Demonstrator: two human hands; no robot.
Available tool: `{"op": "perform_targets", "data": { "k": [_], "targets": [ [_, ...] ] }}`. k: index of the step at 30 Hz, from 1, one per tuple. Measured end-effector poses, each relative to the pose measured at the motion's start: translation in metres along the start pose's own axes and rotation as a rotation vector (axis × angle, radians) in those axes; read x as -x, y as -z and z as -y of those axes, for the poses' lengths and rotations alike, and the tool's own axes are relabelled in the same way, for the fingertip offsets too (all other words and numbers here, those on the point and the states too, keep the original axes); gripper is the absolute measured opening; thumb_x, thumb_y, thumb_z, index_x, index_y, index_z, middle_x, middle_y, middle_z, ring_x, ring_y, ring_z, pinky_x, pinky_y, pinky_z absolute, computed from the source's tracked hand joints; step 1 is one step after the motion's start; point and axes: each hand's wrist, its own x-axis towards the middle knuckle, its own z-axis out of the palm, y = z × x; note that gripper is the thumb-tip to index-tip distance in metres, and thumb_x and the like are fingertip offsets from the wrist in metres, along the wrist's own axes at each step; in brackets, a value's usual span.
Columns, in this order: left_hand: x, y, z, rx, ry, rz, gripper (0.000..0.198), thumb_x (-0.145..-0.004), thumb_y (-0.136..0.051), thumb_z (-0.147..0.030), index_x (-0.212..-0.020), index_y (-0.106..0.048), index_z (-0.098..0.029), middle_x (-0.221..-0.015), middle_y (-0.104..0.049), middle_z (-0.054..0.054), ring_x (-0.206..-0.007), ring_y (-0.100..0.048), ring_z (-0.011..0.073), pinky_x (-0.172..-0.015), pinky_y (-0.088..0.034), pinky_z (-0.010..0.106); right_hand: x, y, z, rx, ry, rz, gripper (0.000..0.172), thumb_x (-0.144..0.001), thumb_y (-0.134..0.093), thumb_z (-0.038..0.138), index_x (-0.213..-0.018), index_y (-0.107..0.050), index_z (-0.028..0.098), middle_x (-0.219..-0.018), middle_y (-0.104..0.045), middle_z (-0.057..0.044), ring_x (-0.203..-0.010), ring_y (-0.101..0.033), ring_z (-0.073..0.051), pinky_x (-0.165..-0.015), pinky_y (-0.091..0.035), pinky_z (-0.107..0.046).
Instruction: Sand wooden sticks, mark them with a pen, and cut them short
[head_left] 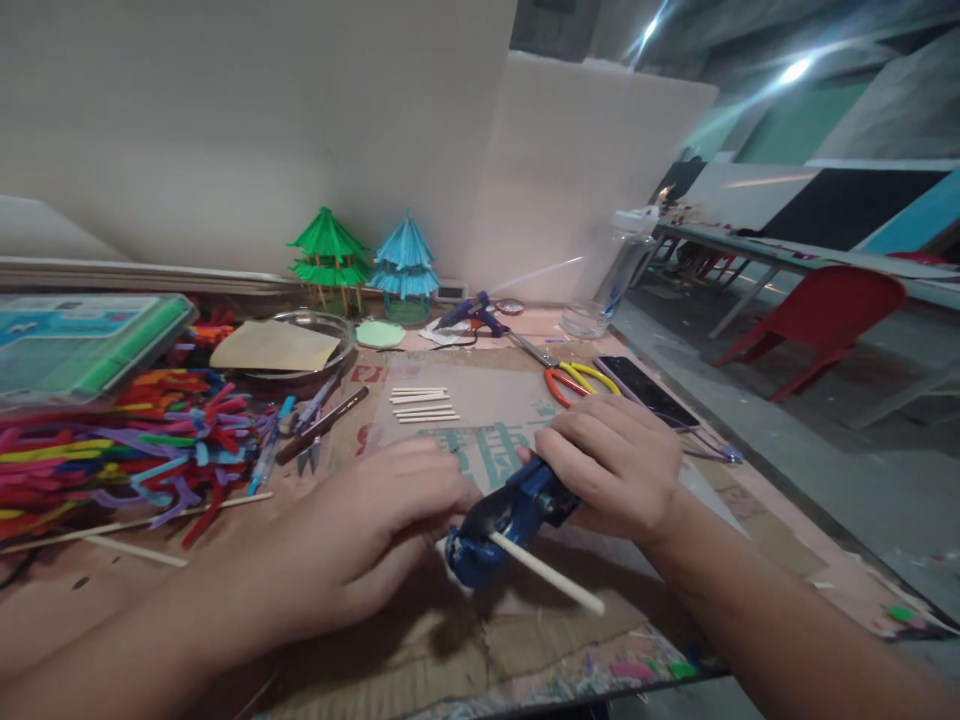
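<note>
My right hand [611, 465] is closed around the handle of a blue and black hand cutter [510, 515]. A thin round wooden stick [551, 575] passes through the cutter's head and juts out toward me. Close against the head, my left hand [405, 500] has its fingers curled at the hidden far end of the stick; its fingertips are out of sight behind the tool. Beyond the hands, several short wooden sticks [424, 405] lie side by side on the printed cardboard [502, 455].
Scissors [574, 378], a phone [649, 390] and a glue gun [474, 315] lie beyond my hands. Colourful pipe cleaners [127, 450] and a plastic case [90, 345] crowd the left. Green [328, 250] and blue [406, 262] tiered models stand at the back, a clear bottle [607, 275] at right.
</note>
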Motion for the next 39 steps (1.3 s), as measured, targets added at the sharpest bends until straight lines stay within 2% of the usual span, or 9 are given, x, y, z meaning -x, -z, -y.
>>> {"op": "perform_targets", "data": {
  "k": [3,7,10,13,16,20,30,36,39],
  "targets": [
    [0.004,-0.002,0.005,0.014,0.099,-0.101,0.025,-0.092,-0.042,-0.017,-0.106,-0.061,-0.023,-0.094,-0.069,0.003,-0.086,-0.063,0.0166,-0.075,-0.049,0.025,0.001,-0.003,-0.002,-0.065,-0.074,0.081,0.019,-0.092,-0.047,0.029,-0.092,-0.061,0.017,-0.065,-0.061,-0.005,-0.059,-0.053,-0.018,-0.056,-0.037,-0.032],
    [0.007,-0.006,0.014,0.073,0.177,-0.168,0.069,-0.083,-0.067,-0.033,-0.145,-0.038,-0.032,-0.132,-0.06,0.006,-0.115,-0.059,0.0256,-0.094,-0.05,0.034,0.001,-0.01,0.002,-0.086,-0.164,0.116,0.021,-0.088,-0.048,0.028,-0.09,-0.063,0.015,-0.065,-0.06,-0.005,-0.059,-0.052,-0.018,-0.055,-0.034,-0.032],
    [0.004,-0.011,0.012,0.242,0.179,-0.163,0.068,-0.075,-0.077,-0.04,-0.136,-0.049,-0.03,-0.133,-0.06,0.007,-0.118,-0.058,0.0264,-0.099,-0.049,0.036,-0.001,-0.014,0.009,-0.138,-0.197,0.133,0.018,-0.084,-0.052,0.027,-0.09,-0.064,0.015,-0.066,-0.061,-0.005,-0.058,-0.052,-0.018,-0.055,-0.034,-0.031],
    [0.0,-0.017,0.003,0.393,0.212,-0.258,0.035,-0.081,-0.071,-0.032,-0.112,-0.058,-0.024,-0.106,-0.068,0.003,-0.094,-0.065,0.0172,-0.082,-0.054,0.026,-0.005,-0.016,0.016,-0.201,-0.213,0.13,0.018,-0.083,-0.052,0.028,-0.089,-0.063,0.015,-0.068,-0.063,-0.006,-0.061,-0.055,-0.019,-0.056,-0.037,-0.031],
    [-0.001,-0.022,-0.007,0.432,0.227,-0.327,0.016,-0.083,-0.064,-0.021,-0.094,-0.053,-0.023,-0.078,-0.057,-0.006,-0.064,-0.055,0.0067,-0.06,-0.048,0.015,-0.008,-0.016,0.018,-0.207,-0.219,0.087,0.014,-0.082,-0.048,0.023,-0.087,-0.06,0.016,-0.067,-0.064,-0.006,-0.062,-0.058,-0.02,-0.057,-0.04,-0.031],
    [0.002,-0.021,-0.015,0.422,0.181,-0.345,0.019,-0.082,-0.062,-0.015,-0.087,-0.047,-0.024,-0.072,-0.047,-0.009,-0.051,-0.041,0.0023,-0.044,-0.033,0.009,-0.008,-0.014,0.012,-0.184,-0.216,0.053,0.015,-0.082,-0.048,0.025,-0.089,-0.058,0.016,-0.07,-0.067,-0.007,-0.063,-0.062,-0.021,-0.058,-0.044,-0.032],
    [0.007,-0.012,-0.014,0.32,0.179,-0.433,0.02,-0.08,-0.068,-0.021,-0.094,-0.054,-0.025,-0.079,-0.058,-0.006,-0.057,-0.05,0.0042,-0.046,-0.037,0.009,0.001,-0.019,-0.004,-0.055,-0.255,-0.015,0.006,-0.081,-0.051,0.021,-0.08,-0.056,0.019,-0.062,-0.065,-0.003,-0.054,-0.059,-0.017,-0.054,-0.042,-0.028],
    [0.017,-0.002,-0.005,0.452,0.297,-0.159,0.077,-0.079,-0.075,-0.035,-0.145,-0.035,-0.04,-0.129,-0.061,0.003,-0.088,-0.064,0.0148,-0.057,-0.049,0.016,0.004,-0.009,-0.017,0.068,-0.158,-0.093,0.01,-0.079,-0.054,0.015,-0.088,-0.056,0.018,-0.065,-0.066,-0.005,-0.058,-0.062,-0.019,-0.058,-0.045,-0.029],
    [0.015,0.006,0.001,0.5,0.271,-0.148,0.046,-0.086,-0.067,-0.037,-0.131,-0.057,-0.032,-0.117,-0.068,0.005,-0.099,-0.064,0.0176,-0.075,-0.052,0.021,0.005,-0.003,-0.022,0.117,-0.139,-0.128,0.009,-0.081,-0.054,0.015,-0.09,-0.056,0.019,-0.068,-0.067,-0.007,-0.061,-0.063,-0.02,-0.06,-0.047,-0.029]
  ]
}}
